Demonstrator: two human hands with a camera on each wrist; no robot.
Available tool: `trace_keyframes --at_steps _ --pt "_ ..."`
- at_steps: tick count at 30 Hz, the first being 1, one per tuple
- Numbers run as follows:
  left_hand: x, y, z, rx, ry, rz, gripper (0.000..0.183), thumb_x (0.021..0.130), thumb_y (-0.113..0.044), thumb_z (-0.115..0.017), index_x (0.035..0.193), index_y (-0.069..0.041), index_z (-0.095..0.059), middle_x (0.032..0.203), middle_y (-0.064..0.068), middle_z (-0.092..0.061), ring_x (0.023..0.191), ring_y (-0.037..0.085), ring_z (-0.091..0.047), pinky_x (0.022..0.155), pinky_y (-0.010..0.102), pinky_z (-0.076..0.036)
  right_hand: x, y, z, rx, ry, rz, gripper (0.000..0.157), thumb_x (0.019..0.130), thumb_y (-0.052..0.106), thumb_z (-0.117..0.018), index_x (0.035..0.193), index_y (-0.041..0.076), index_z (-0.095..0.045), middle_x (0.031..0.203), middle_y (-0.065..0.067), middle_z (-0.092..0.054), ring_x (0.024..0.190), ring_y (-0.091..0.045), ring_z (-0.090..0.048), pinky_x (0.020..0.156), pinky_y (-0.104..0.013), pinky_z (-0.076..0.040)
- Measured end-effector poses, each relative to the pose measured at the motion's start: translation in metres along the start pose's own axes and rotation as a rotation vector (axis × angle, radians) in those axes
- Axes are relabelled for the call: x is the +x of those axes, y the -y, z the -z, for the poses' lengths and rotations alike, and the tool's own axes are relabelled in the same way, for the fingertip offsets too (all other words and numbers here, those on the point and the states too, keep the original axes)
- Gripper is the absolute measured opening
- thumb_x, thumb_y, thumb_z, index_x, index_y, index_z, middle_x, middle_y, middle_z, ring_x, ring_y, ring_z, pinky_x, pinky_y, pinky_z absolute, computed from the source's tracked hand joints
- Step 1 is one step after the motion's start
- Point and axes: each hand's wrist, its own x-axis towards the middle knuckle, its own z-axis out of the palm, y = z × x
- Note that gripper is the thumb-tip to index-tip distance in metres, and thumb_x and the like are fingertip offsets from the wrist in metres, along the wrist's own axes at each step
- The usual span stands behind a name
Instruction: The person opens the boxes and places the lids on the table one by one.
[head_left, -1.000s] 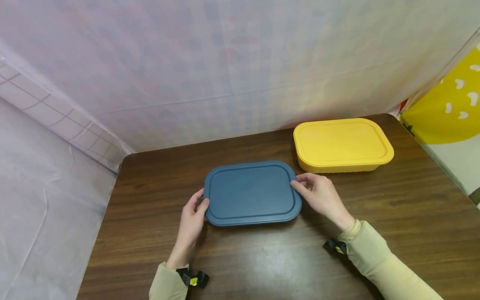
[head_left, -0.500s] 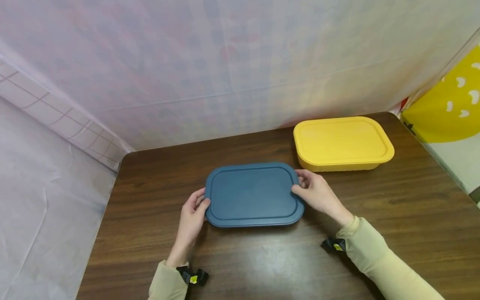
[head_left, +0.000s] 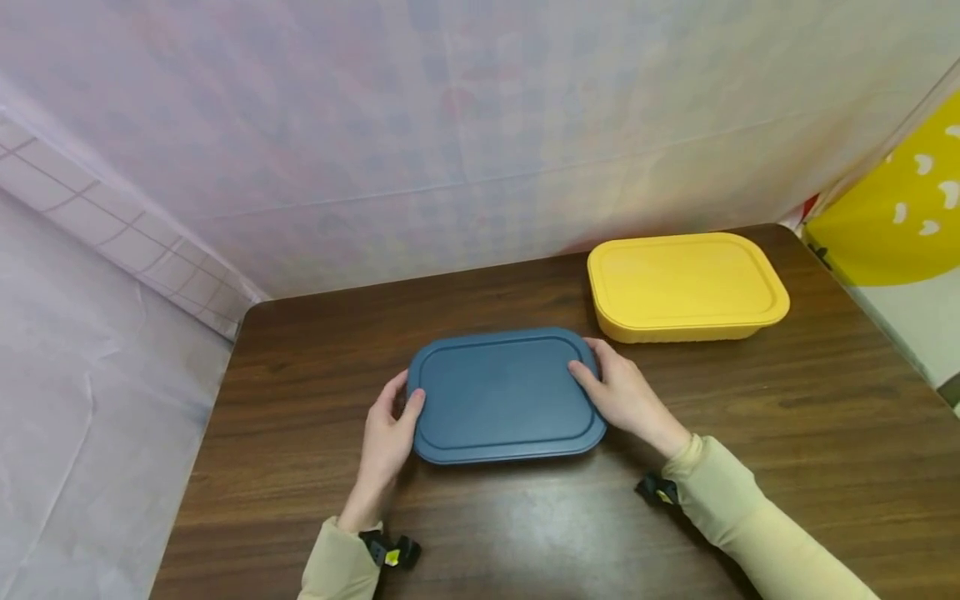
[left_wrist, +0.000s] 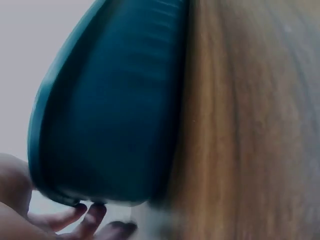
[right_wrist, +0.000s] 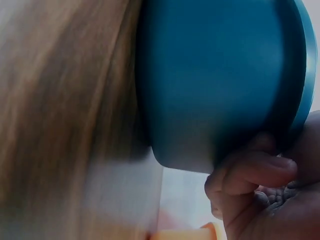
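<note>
A blue rectangular storage box point(head_left: 506, 396) with a lidded, rounded top sits in front of me, low over the wooden table; whether its base touches the wood I cannot tell. My left hand point(head_left: 388, 437) grips its left end, thumb on the lid's edge and fingers below the rim. At the opposite end my right hand point(head_left: 626, 396) holds it, thumb on top of the lid and fingers at the side. Both wrist views show the blue side wall point(left_wrist: 115, 115) close up, with curled fingers point(right_wrist: 250, 175) under the rim in the right one.
A yellow lidded box point(head_left: 686, 283) of similar shape stands at the back right of the brown table point(head_left: 315, 350), behind my right hand. A pale patterned curtain point(head_left: 450, 142) hangs along the table's back edge. A yellow printed sheet point(head_left: 892, 208) is at the far right.
The blue box has shifted slightly toward me. My right thumb has slid farther in over the lid, and my left thumb also lies a bit more on top. The yellow box stays put.
</note>
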Motion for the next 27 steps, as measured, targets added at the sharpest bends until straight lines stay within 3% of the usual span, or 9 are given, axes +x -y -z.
trace_keyframes --at_steps 8,13,20,24,27 --pt "-0.0007 -0.0005 -0.0007 -0.172 0.007 0.035 0.045 0.108 -0.005 -0.051 0.151 0.007 -0.047 0.148 0.033 -0.058 0.118 0.014 -0.062 0.088 0.009 -0.048 -0.0002 0.0014 -0.0035 0.026 -0.014 0.018 0.050 0.109 0.023 -0.055 0.144 -0.012 -0.050 0.136 -0.035 -0.065 0.125 -0.047 -0.065 0.108 -0.060 -0.050" --pt "-0.0001 -0.0009 -0.0014 -0.177 0.020 0.032 0.046 0.109 -0.005 -0.050 0.153 0.006 -0.045 0.150 0.033 -0.056 0.122 0.021 -0.064 0.087 0.010 -0.050 -0.0010 0.0015 -0.0033 0.023 -0.022 0.006 0.050 0.109 0.023 -0.056 0.144 -0.012 -0.050 0.135 -0.035 -0.065 0.124 -0.047 -0.065 0.107 -0.060 -0.051" --pt "-0.0005 -0.0018 -0.0018 -0.104 -0.010 0.003 0.048 0.109 -0.009 -0.053 0.155 0.003 -0.046 0.151 0.029 -0.058 0.129 0.031 -0.061 0.089 0.008 -0.048 -0.0011 0.0021 -0.0016 0.016 -0.029 -0.002 0.052 0.109 0.023 -0.056 0.146 -0.013 -0.049 0.137 -0.036 -0.064 0.126 -0.049 -0.064 0.108 -0.061 -0.050" --pt "-0.0001 -0.0003 -0.0005 -0.095 -0.010 0.006 0.050 0.109 -0.010 -0.054 0.157 0.000 -0.045 0.157 0.024 -0.053 0.139 0.029 -0.056 0.099 0.012 -0.048 -0.0013 0.0026 -0.0025 0.012 -0.036 -0.009 0.052 0.109 0.024 -0.055 0.147 -0.012 -0.049 0.138 -0.036 -0.063 0.128 -0.049 -0.063 0.109 -0.061 -0.050" --pt "-0.0005 0.0010 0.0010 -0.097 0.007 0.009 0.050 0.109 -0.011 -0.054 0.158 -0.002 -0.044 0.162 0.020 -0.047 0.149 0.029 -0.048 0.115 0.025 -0.046 -0.0015 0.0032 -0.0039 0.010 -0.041 -0.011 0.052 0.109 0.024 -0.056 0.147 -0.011 -0.049 0.138 -0.035 -0.064 0.128 -0.049 -0.063 0.109 -0.061 -0.049"
